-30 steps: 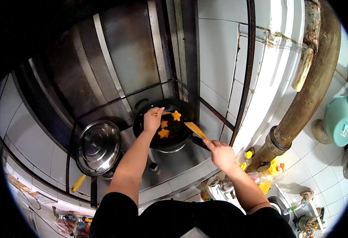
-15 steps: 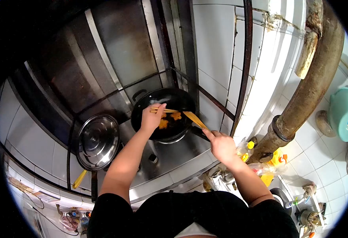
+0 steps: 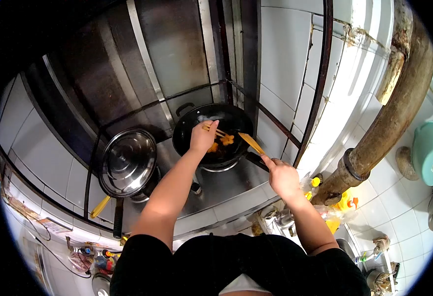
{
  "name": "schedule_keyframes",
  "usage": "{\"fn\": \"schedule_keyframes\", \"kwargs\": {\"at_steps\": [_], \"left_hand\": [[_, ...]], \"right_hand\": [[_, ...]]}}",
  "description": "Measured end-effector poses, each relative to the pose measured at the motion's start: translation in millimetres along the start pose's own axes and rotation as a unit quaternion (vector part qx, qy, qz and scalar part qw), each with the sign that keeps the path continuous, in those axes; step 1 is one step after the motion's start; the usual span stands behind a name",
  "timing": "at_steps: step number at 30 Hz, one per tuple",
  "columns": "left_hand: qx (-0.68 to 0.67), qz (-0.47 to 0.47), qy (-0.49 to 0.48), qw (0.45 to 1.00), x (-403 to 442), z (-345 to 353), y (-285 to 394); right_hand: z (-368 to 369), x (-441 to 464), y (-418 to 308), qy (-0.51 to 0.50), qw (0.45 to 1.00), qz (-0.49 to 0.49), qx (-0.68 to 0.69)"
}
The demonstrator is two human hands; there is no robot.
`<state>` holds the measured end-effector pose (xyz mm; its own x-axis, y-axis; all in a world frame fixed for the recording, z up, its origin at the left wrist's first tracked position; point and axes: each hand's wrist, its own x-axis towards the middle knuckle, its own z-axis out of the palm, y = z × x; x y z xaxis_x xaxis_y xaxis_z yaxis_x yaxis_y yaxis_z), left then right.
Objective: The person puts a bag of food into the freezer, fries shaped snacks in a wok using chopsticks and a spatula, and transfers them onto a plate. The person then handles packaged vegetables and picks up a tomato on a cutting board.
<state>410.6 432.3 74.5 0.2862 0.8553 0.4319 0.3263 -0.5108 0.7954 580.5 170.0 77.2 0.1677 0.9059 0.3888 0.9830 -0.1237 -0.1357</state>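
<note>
Head view: orange pieces [image 3: 227, 140] between the hands [image 3: 203, 138] [image 3: 282, 178], nearer the left.

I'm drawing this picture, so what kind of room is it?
Probably a kitchen: a dark wok holding orange pieces sits on a metal stovetop, beside a shiny lidded pan.

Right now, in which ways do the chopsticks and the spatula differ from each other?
Hand: the chopsticks are in the left hand, while the spatula is in the right hand.
Shape: the chopsticks are thin sticks; the spatula widens into a flat blade.
Position: the chopsticks' tips are at the orange pieces, while the spatula's blade appears apart from them.
Both share a yellowish-tan colour.
</note>
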Motion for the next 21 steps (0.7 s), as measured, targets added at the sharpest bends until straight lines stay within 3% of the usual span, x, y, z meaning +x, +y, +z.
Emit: {"fn": "schedule_keyframes", "kwargs": {"at_steps": [3,7,10,14,19,21], "left_hand": [[0.094,0.005,-0.031,0.995,0,-9,7],[-0.012,-0.055,-0.054,0.997,-12,-31,12],[0.063,0.075,-0.009,0.995,-33,-55,15],[0.025,0.197,0.026,0.98,-97,-91,23],[0.091,0.198,0.026,0.976,-176,-114,23],[0.092,0.245,0.038,0.965,-187,-114,13]], "right_hand": [[0,1,2,0.0,1.0,-0.003,-0.004],[-1,-1,0,0.001,1.0,0.0,-0.003],[1,-1,2,0.003,1.0,-0.004,-0.001],[2,-2,4,0.008,1.0,-0.012,-0.013],[3,-1,2,0.01,1.0,-0.018,0.001],[1,0,1,-0.018,1.0,-0.014,0.002]]}}
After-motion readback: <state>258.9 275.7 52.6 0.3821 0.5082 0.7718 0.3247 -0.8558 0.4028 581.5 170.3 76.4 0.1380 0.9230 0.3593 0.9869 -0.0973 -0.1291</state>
